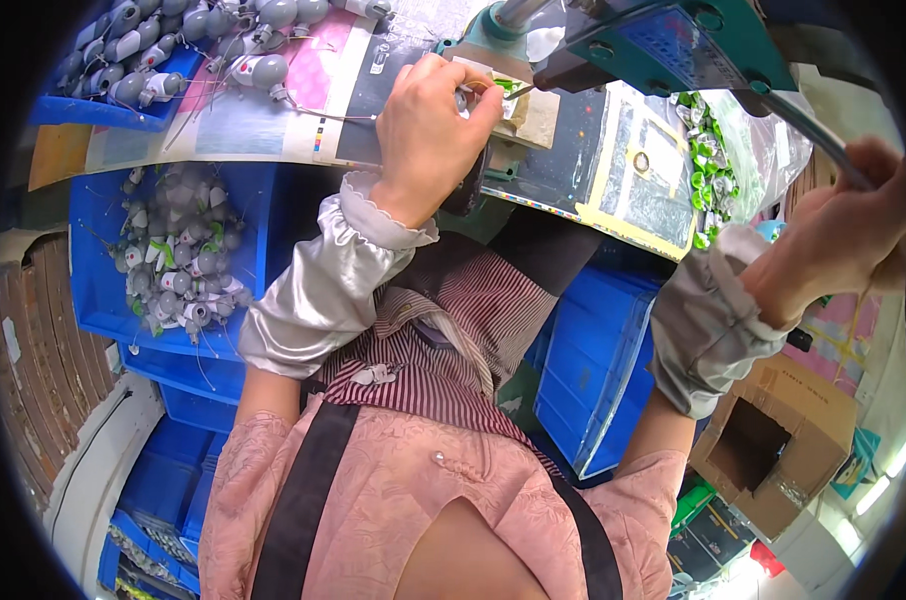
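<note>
Under the green press (663, 45), a small grey part (465, 98) sits pinched in the left hand (428, 135); the right hand (843, 235) clenches the lever (808, 135). Pressing looks underway. Grey parts fill the blue bin (103, 300), and green ones fill a bag (713, 165), so much seemingly remains.

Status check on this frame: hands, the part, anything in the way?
Left hand pinching a small part under the press head. Right hand gripping the lever. Nothing seen between part and press.
</note>
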Action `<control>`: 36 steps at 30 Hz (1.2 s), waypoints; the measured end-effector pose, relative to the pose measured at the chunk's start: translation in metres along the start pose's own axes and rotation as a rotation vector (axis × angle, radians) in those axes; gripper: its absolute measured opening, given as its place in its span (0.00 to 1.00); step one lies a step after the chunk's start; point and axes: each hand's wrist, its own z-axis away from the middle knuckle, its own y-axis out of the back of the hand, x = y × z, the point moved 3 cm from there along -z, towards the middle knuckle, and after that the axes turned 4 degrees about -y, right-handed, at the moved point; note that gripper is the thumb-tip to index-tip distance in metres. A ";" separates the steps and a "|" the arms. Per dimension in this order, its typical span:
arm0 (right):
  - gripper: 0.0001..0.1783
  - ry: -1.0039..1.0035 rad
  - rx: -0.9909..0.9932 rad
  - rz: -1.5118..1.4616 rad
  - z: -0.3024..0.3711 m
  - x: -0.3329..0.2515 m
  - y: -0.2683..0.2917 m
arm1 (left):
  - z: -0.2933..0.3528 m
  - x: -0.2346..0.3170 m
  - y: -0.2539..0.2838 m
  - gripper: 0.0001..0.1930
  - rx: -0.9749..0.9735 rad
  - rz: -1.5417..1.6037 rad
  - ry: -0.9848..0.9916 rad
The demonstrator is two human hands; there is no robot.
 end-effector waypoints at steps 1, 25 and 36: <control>0.36 0.000 -0.001 -0.004 0.008 -0.001 0.002 | 0.000 -0.002 0.002 0.08 -0.006 0.013 0.030; 0.10 0.507 -0.184 0.271 0.119 0.029 0.013 | -0.005 -0.005 0.002 0.06 -0.064 0.024 -0.056; 0.14 -0.688 -0.224 -0.098 -0.021 0.100 -0.015 | -0.004 0.007 0.014 0.05 -0.150 0.058 -0.099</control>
